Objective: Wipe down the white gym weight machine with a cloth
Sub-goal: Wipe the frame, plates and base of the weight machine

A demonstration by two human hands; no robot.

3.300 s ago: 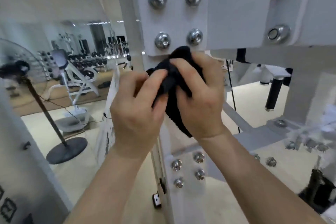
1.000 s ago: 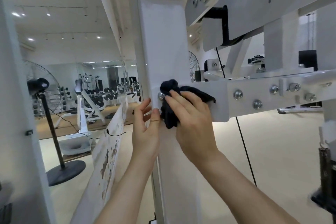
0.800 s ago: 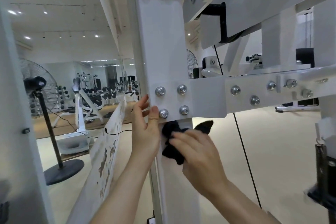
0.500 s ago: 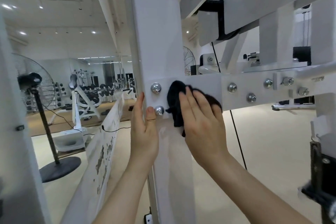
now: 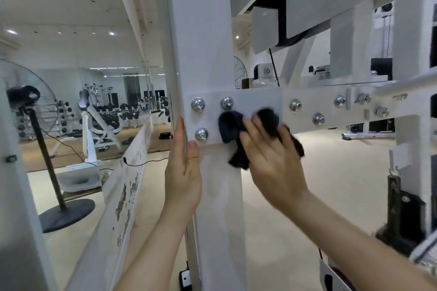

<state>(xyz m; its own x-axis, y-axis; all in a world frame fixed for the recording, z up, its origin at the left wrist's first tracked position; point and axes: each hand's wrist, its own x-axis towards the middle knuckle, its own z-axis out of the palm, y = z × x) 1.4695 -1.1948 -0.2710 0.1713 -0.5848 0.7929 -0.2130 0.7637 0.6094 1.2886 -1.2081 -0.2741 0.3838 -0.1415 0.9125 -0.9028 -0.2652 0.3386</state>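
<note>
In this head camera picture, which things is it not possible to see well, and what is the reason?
Head view only:
- A fourth bolt on the bracket plate, if any: covered by the dark cloth.
- Whether the right hand grips or only presses the cloth: motion blur.
- Top and foot of the upright post: cut by the frame edges.
- Palm of the left hand: turned to the post.
- Count of the dumbbells: too small.

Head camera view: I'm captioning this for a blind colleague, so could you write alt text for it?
A person's right hand presses a bunched black cloth against the bolted plate on a white gym machine's upright post. The left hand lies flat along the post's left edge, near the bolts. A standing fan is behind at left.
</note>
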